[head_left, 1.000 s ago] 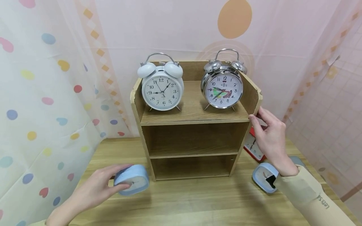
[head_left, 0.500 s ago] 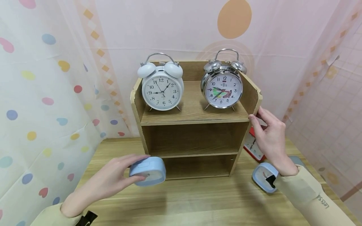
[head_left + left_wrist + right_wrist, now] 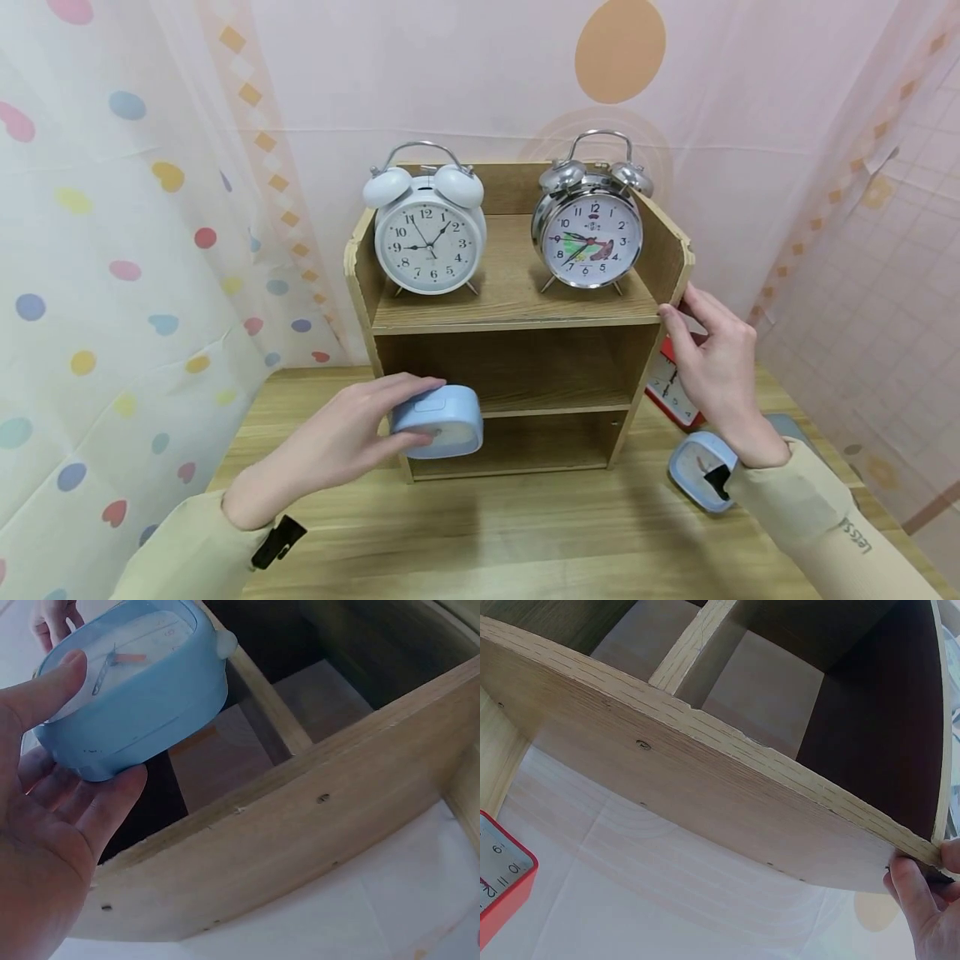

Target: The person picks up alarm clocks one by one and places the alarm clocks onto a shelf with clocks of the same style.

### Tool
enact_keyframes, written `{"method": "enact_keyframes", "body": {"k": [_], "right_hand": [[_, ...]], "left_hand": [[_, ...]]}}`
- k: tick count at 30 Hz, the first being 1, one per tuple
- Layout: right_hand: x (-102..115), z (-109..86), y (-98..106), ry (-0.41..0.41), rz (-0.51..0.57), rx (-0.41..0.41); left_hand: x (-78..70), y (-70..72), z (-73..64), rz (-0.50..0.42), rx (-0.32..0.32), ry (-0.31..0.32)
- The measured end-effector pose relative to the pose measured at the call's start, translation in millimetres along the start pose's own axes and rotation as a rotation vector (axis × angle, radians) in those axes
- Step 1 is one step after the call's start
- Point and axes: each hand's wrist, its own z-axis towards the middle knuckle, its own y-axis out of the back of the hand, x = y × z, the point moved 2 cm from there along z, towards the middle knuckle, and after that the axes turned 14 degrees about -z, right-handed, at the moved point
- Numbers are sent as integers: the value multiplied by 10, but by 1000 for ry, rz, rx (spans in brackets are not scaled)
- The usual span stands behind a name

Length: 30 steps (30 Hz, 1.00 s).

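My left hand (image 3: pixel 341 429) grips a light blue alarm clock (image 3: pixel 444 423) by its left side, thumb on the dial and fingers behind. The clock is off the table, tilted face-up, in front of the wooden shelf's lower left compartments. In the left wrist view the blue clock (image 3: pixel 150 690) is beside the shelf's side panel (image 3: pixel 300 817). My right hand (image 3: pixel 712 358) pinches the front edge of the wooden shelf (image 3: pixel 517 323) at its right side, by the top board. On that board stand a white twin-bell alarm clock (image 3: pixel 431 246) and a silver twin-bell alarm clock (image 3: pixel 592 242).
Right of the shelf, a red clock (image 3: pixel 675 392) is partly hidden behind my right hand. Another light blue clock (image 3: pixel 697 471) lies near my right wrist, with a grey item (image 3: pixel 787 427) partly covered by the sleeve. Patterned curtains (image 3: pixel 300 83) enclose the wooden table (image 3: pixel 525 542).
My left hand has carried the blue clock right and upward, from left of the shelf to the front of its lower left compartments. The right hand stays on the shelf edge.
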Motion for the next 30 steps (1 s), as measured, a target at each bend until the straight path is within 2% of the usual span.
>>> {"method": "enact_keyframes", "body": {"k": [4,10,15,30], "right_hand": [[5,0,4,-4,1,4],[6,0,7,-4,2,5],[6,-2,3,-3,6,5],[6,-7,4,-5,7,8]], "left_hand": [[11,-18,111,30,-11,-14],[10,-30,251,51,0,29],[20,-31,337,66,-4,33],[107,-58,426,149,-14,83]]}}
